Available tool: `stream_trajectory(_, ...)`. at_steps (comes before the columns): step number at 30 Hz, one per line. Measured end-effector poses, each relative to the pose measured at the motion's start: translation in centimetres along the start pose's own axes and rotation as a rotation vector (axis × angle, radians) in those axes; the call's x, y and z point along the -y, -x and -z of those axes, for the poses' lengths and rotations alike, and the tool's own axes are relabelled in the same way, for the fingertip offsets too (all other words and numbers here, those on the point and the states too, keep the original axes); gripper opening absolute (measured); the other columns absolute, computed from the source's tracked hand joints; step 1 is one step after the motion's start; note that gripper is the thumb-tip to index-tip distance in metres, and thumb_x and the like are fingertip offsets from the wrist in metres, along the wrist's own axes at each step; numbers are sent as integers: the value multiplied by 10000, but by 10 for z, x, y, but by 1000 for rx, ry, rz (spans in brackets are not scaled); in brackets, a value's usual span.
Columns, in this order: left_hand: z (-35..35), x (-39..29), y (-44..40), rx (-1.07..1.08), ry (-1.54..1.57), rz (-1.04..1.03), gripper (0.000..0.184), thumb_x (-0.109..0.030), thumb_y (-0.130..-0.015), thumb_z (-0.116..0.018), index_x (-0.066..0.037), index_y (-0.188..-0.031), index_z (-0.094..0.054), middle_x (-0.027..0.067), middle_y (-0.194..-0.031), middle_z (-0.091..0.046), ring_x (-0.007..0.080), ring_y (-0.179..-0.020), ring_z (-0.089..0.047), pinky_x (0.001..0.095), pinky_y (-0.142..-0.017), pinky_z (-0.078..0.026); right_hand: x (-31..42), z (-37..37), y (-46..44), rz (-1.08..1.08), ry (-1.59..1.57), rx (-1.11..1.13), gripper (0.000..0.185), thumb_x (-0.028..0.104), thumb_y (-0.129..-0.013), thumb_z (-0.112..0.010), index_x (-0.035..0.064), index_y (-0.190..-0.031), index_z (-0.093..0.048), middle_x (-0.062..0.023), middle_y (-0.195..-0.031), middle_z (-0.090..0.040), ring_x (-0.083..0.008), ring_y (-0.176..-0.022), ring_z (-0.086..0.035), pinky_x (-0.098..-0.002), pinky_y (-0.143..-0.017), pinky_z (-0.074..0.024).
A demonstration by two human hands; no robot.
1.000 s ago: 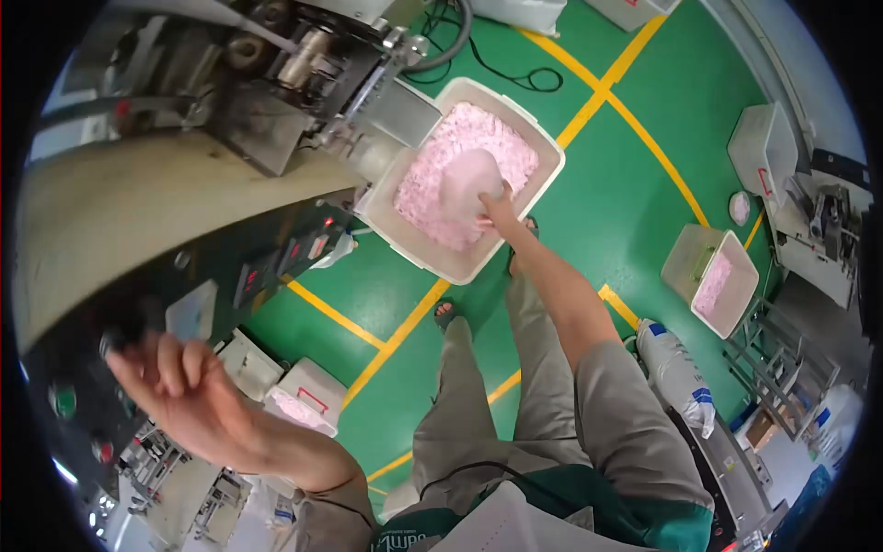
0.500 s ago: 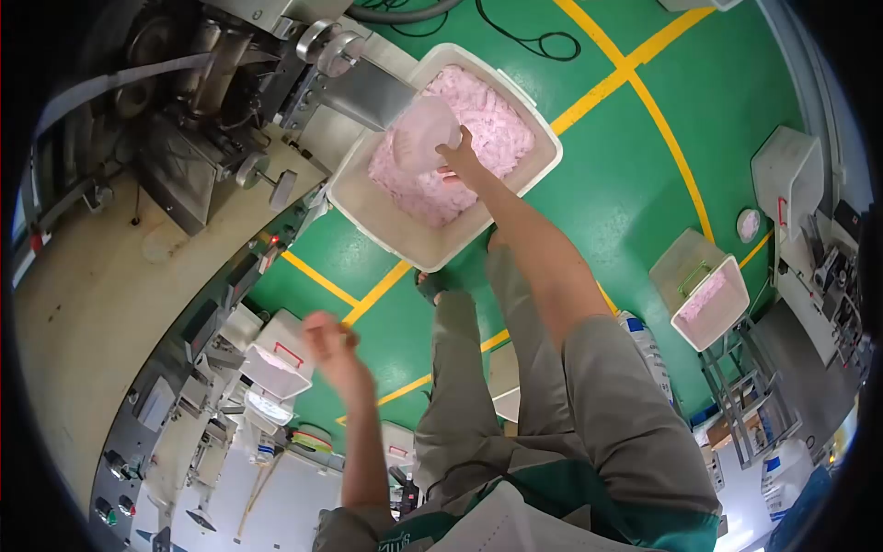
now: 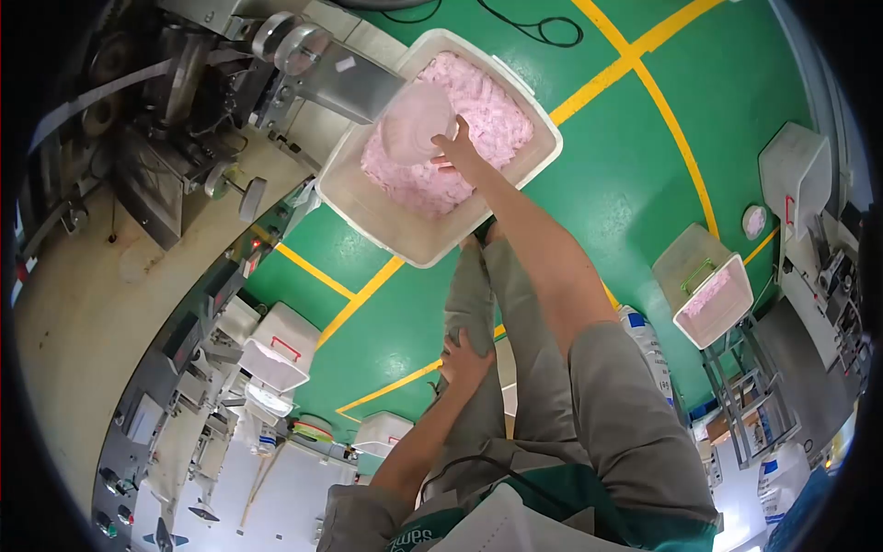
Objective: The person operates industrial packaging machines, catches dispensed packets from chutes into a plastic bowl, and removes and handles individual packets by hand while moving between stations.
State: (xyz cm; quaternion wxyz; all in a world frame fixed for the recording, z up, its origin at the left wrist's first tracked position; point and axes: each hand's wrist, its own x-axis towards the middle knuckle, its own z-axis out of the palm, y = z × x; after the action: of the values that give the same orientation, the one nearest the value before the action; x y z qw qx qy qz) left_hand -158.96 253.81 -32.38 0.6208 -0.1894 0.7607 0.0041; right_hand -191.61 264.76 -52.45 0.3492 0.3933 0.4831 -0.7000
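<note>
A translucent round bowl (image 3: pixel 417 124) is held at its right edge by my right hand (image 3: pixel 456 150), thumb and fingers around the rim. It hangs over a large white bin (image 3: pixel 416 247) filled with small pink pieces (image 3: pixel 492 120). Beside the bowl, the end of a metal chute (image 3: pixel 354 85) reaches over the bin's upper left side. My left hand (image 3: pixel 464 359) rests on my left trouser leg near the knee, its fingers spread and holding nothing.
At the left stands a machine (image 3: pixel 166 120) with a beige worktop (image 3: pixel 83 304) and knobs on its front panel. A bin with a red handle (image 3: pixel 276 350) sits lower left; another bin (image 3: pixel 716 308) with pink pieces is at the right, near a white sack (image 3: pixel 647 350).
My left hand has come away from the machine's control panel and down onto my leg. The bowl in my right hand has moved left, close to the chute.
</note>
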Motion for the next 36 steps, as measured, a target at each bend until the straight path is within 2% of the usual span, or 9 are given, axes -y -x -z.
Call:
stream_trajectory(3, -7, 2, -4, -58, -66, -24, 880, -551, -733, -653, -165, -1441, -300, 223, -1426, -300, 436, -1127, -493, 538, -879, -444, -8, 0, -1, 27, -44, 14, 940, 264, -823, -624, 260, -1486, 42, -192, -1242, -531, -275, -811, -664, -437, -683, -549)
stream_trajectory(6, -6, 0, -6, -52, -77, -9, 857, -521, -738, -638, -148, -1436, -310, 208, -1405, -328, 408, -1157, -478, 528, -887, -437, -6, 2, -4, 60, -62, 27, 936, 267, -826, -615, 256, -1484, 51, -193, -1243, -524, -274, -853, -655, -435, -705, -526)
stream_trajectory(8, -4, 0, -8, -70, -104, -19, 827, -507, -752, -628, -144, -1429, -323, 206, -1380, -346, 406, -1142, -484, 526, -879, -436, -12, 5, -11, 78, -73, 35, 926, 269, -832, -604, 252, -1484, 53, -189, -1245, -523, -272, -848, -657, -429, -704, -522)
stream_trajectory(9, -5, 1, -9, -79, -117, -23, 812, -500, -759, -622, -143, -1426, -330, 205, -1367, -355, 405, -1135, -487, 525, -875, -436, -12, 8, -12, 53, -43, 39, 888, 255, -866, -584, 254, -1491, 47, -139, -1278, -512, -218, -884, -652, -374, -708, -531)
stream_trajectory(15, 3, 0, -17, -78, -153, -55, 765, -501, -783, -611, -139, -1401, -341, 209, -1373, -349, 403, -1114, -495, 525, -858, -439, -21, 12, -16, 67, -75, 34, 881, 245, -870, -571, 264, -1483, 62, -124, -1201, -543, -203, -859, -642, -365, -724, -518)
stream_trajectory(18, 9, 0, -19, -92, -177, -72, 749, -501, -793, -598, -141, -1400, -345, 203, -1373, -346, 404, -1121, -488, 529, -865, -432, -24, 15, -18, 97, -81, 55, 918, 255, -846, -556, 218, -1480, 106, -158, -1223, -544, -231, -852, -655, -390, -715, -504)
stream_trajectory(24, 24, 1, -23, -75, -185, -99, 741, -507, -807, -578, -142, -1406, -337, 198, -1359, -353, 409, -1121, -484, 525, -877, -426, -21, 13, -15, 93, -130, 53, 890, 264, -862, -584, 259, -1486, 49, -114, -1190, -545, -193, -862, -630, -362, -731, -497)
stream_trajectory(30, 32, 2, -26, -31, -213, -94, 746, -509, -812, -567, -135, -1413, -332, 198, -1366, -348, 407, -1138, -479, 525, -888, -422, -22, 13, -10, 101, -154, 68, 889, 278, -857, -582, 258, -1489, 43, -104, -1196, -541, -192, -871, -628, -366, -745, -492)
stream_trajectory(36, 32, 6, -26, -46, -215, -118, 735, -502, -814, -565, -134, -1408, -338, 200, -1363, -352, 405, -1136, -482, 519, -891, -421, -28, 16, -7, 127, -141, 49, 922, 262, -844, -579, 235, -1491, 78, -132, -1171, -584, -217, -869, -643, -381, -732, -487)
